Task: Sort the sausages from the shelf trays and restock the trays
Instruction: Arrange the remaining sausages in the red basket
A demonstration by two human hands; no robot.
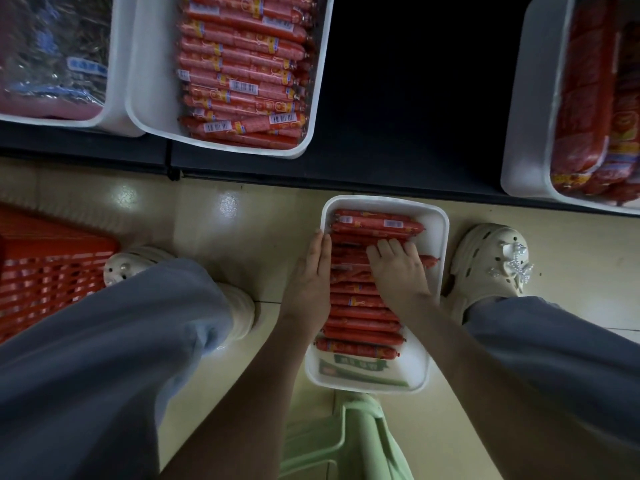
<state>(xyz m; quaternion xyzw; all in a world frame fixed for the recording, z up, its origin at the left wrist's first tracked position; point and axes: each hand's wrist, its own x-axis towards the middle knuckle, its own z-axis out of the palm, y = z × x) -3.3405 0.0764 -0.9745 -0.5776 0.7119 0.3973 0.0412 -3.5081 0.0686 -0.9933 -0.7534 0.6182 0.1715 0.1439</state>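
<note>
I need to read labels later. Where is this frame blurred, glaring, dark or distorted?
Head view: silvery packets top left smeared by motion blur; right shelf tray soft and dim; shelf gap nearly black; two glare spots on the floor tiles; sausages in the floor tray fairly sharp; the wide lens bows the shelf edge.

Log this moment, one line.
floor tray: sausages in rows | left hand: flat along sausage ends | right hand: flat on top
</note>
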